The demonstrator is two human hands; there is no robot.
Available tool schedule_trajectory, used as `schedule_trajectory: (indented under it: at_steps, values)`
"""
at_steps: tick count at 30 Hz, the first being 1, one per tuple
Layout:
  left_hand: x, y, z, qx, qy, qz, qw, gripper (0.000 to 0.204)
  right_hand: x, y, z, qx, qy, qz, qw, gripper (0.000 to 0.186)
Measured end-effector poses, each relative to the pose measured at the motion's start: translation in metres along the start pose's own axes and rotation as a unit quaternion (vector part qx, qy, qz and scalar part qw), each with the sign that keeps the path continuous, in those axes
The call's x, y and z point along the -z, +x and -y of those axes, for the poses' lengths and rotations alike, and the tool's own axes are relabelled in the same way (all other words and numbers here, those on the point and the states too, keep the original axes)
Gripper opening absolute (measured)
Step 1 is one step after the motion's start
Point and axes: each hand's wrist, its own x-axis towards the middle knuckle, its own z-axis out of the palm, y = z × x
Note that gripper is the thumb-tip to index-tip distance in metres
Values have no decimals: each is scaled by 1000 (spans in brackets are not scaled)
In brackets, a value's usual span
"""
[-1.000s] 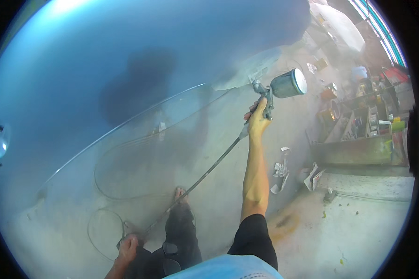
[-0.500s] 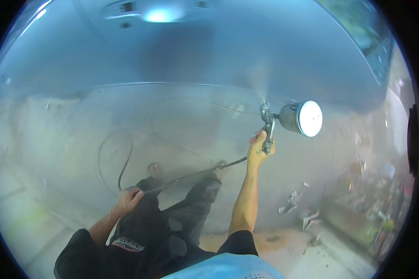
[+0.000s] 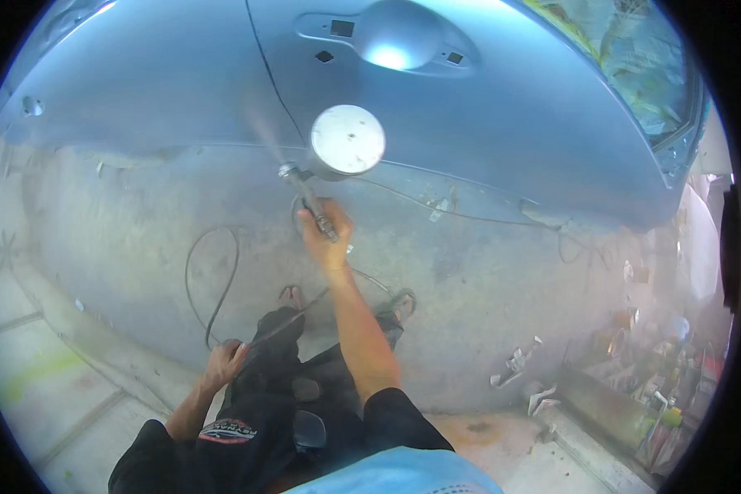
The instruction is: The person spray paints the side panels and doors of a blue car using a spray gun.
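My right hand (image 3: pixel 329 233) is closed round the handle of a metal spray gun (image 3: pixel 306 196), its nozzle pointing at a blue car body panel (image 3: pixel 189 99). A thin mist fans from the nozzle toward the panel's lower part. On the gun's side sits a cup with a round white lid (image 3: pixel 348 138). Low on the left, my left hand (image 3: pixel 225 364) grips the dark air hose (image 3: pixel 292 315), which runs across my legs toward the gun. A loop of hose hangs beside that hand.
The panel carries a recessed handle area (image 3: pixel 399 41) with small openings. Sheeting (image 3: pixel 634 66) covers the window at upper right. Scraps of paper (image 3: pixel 519 360) lie on the floor, near a long box (image 3: pixel 609 403) crowded with cans and tools. Haze hangs over the floor.
My right hand has swept the spray gun leftward along the panel, and the cup now tilts with its lid facing up. My left hand keeps its hold on the hose. The view has shifted.
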Motion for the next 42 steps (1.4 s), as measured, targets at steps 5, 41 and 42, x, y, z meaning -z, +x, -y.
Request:
schedule_trajectory:
  at_steps: [5,41,42]
  values:
    - [-4,-9,-19,32,-12,15,999,43,49,3,6,-43,18,-46,998,28]
    - [-158,59,-278,-106,-46,129,985,37,685,158,-54,-160,-132,-527,824,46]
    - [-154,56,-277,-87,-55,125,987,38,675,153,-48,-159,-133,-525,826,46]
